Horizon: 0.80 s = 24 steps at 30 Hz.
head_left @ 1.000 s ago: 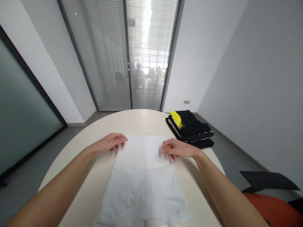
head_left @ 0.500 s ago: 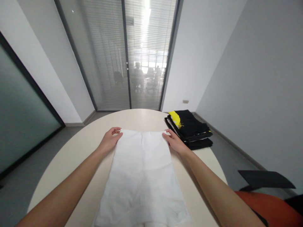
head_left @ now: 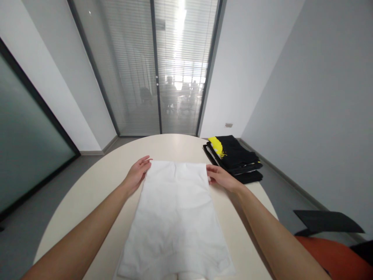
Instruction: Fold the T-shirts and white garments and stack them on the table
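Observation:
A white T-shirt [head_left: 177,214] lies flat on the table, folded into a long panel that widens toward me. Its straight edge is at the far end, and what looks like the neckline is at the near end, partly cut off by the frame. My left hand [head_left: 137,175] rests beside the far left corner, fingers outstretched and touching the cloth's side. At the far right corner, my right hand [head_left: 221,178] lies sideways against the edge with its fingertips at the fabric. Both hands are open, with no cloth pinched in them.
The round cream table [head_left: 107,171] carries a stack of folded black clothes [head_left: 237,155] with a yellow print, just beyond my right hand. An orange chair [head_left: 329,256] with a black armrest stands at the right. Behind the table is a glass partition [head_left: 131,77] with blinds.
Both hands have let go of the far corners of the T-shirt. The right hand has shifted slightly right and toward me, while the left fingers have straightened. The cloth has barely moved.

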Available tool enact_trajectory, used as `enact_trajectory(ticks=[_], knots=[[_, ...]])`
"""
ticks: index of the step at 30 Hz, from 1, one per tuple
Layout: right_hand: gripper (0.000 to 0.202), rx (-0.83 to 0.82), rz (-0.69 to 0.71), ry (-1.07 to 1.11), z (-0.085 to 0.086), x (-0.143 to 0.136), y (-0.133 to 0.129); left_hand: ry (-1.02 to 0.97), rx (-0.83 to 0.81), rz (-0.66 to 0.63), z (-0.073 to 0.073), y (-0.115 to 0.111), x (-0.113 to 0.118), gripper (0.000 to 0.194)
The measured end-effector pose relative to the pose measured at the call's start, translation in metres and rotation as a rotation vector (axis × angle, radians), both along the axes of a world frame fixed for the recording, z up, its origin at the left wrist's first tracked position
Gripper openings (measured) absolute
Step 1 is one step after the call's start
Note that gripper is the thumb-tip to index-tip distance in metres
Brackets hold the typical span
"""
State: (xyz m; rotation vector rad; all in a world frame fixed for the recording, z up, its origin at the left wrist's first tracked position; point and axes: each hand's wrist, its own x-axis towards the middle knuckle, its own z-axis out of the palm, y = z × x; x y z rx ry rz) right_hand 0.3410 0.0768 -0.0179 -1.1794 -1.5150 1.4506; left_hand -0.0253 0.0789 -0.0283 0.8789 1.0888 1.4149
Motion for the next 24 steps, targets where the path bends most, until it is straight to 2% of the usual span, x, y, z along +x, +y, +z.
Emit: enact_trajectory(ticks=[2,5,8,10,12,14,17,19,21,24], knots=[[0.031,0.063,-0.016,-0.079,-0.006,-0.001,0.004,-0.021,0.017,-0.004,-0.001,0.0,0.001,0.05],[0.03,0.211,-0.164,-0.152,-0.012,-0.009,0.01,-0.064,0.096,-0.006,-0.001,-0.001,0.003,0.052],[0.029,0.432,-0.297,-0.073,-0.012,-0.018,0.013,-0.069,0.2,0.022,-0.002,0.002,0.002,0.051],[0.03,0.534,-0.313,-0.007,-0.013,-0.021,0.015,-0.001,0.214,0.066,-0.006,0.006,-0.001,0.047],[0.033,0.534,-0.299,-0.01,-0.018,-0.021,0.018,0.18,0.182,0.124,-0.013,0.01,-0.003,0.046],[0.036,0.475,-0.347,-0.095,-0.025,-0.018,0.022,0.447,0.165,0.176,-0.019,0.013,-0.005,0.045],[0.037,0.439,-0.455,-0.316,-0.031,-0.017,0.025,0.828,0.18,0.227,-0.025,0.015,-0.006,0.043],[0.037,0.462,-0.463,-0.47,-0.031,-0.021,0.024,0.978,0.167,0.257,-0.025,0.014,-0.005,0.04],[0.037,0.499,-0.441,-0.595,-0.029,-0.025,0.022,1.01,0.164,0.269,-0.023,0.014,-0.004,0.038],[0.035,0.543,-0.41,-0.639,-0.027,-0.029,0.021,0.84,0.215,0.207,-0.018,0.014,-0.002,0.04]])
